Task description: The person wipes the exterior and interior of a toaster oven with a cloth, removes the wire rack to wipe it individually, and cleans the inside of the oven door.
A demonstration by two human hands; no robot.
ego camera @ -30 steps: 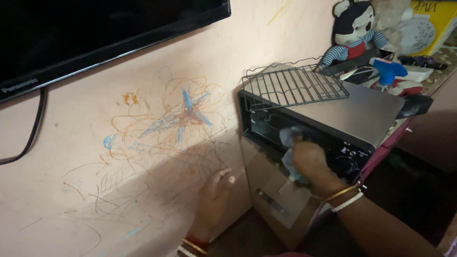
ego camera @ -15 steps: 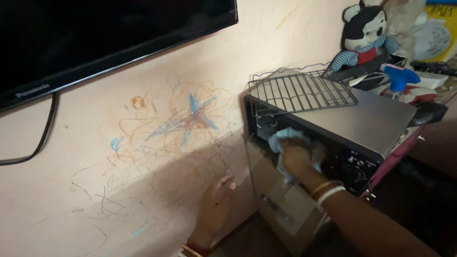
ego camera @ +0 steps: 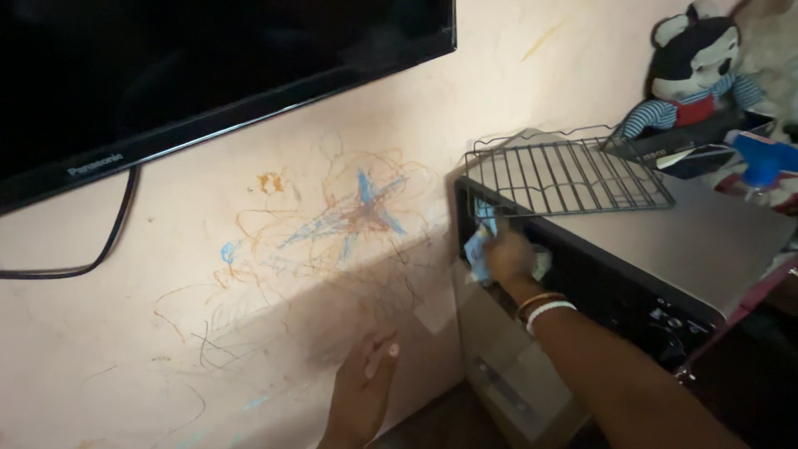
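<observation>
A silver toaster oven (ego camera: 715, 241) stands at the right with its glass door (ego camera: 507, 366) dropped open. My right hand (ego camera: 509, 256) reaches into the left side of its dark cavity, shut on a light blue cloth (ego camera: 480, 246) pressed against the inner edge. Bangles ring that wrist. My left hand (ego camera: 363, 391) rests flat against the scribbled wall below and left of the oven, fingers together, holding nothing. A wire rack (ego camera: 573, 176) lies on top of the oven.
A black flat screen (ego camera: 199, 75) hangs on the pink wall at the upper left, with a cable (ego camera: 108, 245) looping under it. A stuffed toy (ego camera: 694, 66) and a blue-capped bottle (ego camera: 761, 158) sit behind the oven at the right.
My right hand has slid the cloth leftward and deeper into the oven, from near the knobs to the left inner edge. The view has shifted right. My left hand stays on the wall.
</observation>
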